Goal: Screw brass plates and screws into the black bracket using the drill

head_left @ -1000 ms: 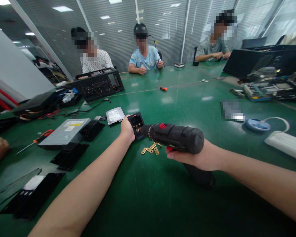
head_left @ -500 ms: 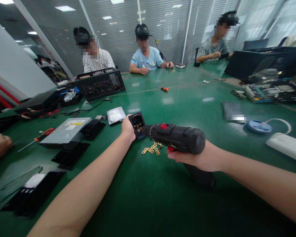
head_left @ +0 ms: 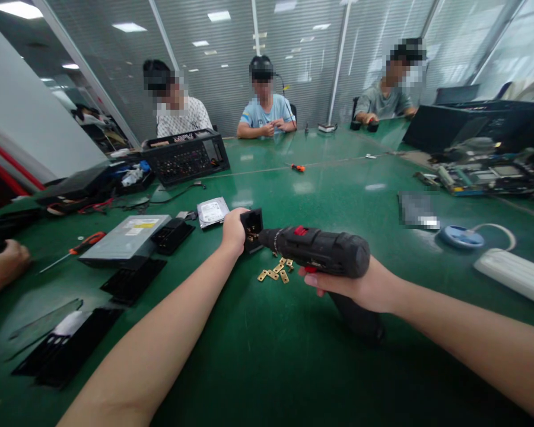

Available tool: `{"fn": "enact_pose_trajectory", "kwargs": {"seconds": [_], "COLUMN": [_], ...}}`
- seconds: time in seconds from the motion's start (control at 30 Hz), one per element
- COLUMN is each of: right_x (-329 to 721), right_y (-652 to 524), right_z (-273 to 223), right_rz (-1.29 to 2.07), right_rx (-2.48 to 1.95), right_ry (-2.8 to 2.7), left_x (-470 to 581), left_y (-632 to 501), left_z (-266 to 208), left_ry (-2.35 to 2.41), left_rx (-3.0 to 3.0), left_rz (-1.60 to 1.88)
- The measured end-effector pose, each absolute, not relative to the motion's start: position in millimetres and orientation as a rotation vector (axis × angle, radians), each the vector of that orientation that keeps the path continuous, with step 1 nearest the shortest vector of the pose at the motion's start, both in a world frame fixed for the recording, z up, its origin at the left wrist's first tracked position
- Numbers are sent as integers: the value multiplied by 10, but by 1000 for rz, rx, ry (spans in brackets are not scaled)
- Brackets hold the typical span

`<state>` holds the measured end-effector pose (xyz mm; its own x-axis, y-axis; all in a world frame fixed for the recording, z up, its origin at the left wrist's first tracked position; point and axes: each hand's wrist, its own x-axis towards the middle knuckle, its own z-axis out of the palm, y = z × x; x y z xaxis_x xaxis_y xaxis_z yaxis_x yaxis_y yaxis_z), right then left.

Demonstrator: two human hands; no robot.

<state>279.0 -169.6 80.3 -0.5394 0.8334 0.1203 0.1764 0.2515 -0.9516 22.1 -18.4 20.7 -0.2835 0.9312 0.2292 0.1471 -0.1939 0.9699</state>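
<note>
Drill and box were near the middle of our head view, over the green desk. Our right grip was closed around the drill, a finger by its red trigger. Our left grip was closed on the near side of the small black box, whose open face was turned toward the drill; gold-coloured parts showed inside. The drill pointed into the box, though we could not tell whether it touched anything there. Just below, on the desk, lay several loose gold-coloured plates with holes. Near our left grip we saw a hard drive, and farther left a silver metal case with an orange-and-black screwdriver beside it. At the left edge, another person's hand held something dark.
</note>
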Motion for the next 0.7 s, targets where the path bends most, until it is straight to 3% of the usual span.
{"fn": "enact_pose_trajectory", "kwargs": {"seconds": [0.27, 0.43, 0.7], "right_x": [2751, 2711, 3018], "right_y": [-1726, -1706, -1986], "right_z": [753, 745, 681], "right_rz": [1322, 1332, 1144], "right_rx": [-970, -1028, -1093], "right_ry": [-1798, -1768, -1646], "left_x": [248, 363, 82], "left_y": [-513, -616, -480], "left_z": [539, 582, 660], "left_ry": [2078, 2197, 2391], "left_rx": [2297, 2443, 2383], "left_rz": [875, 578, 493]}}
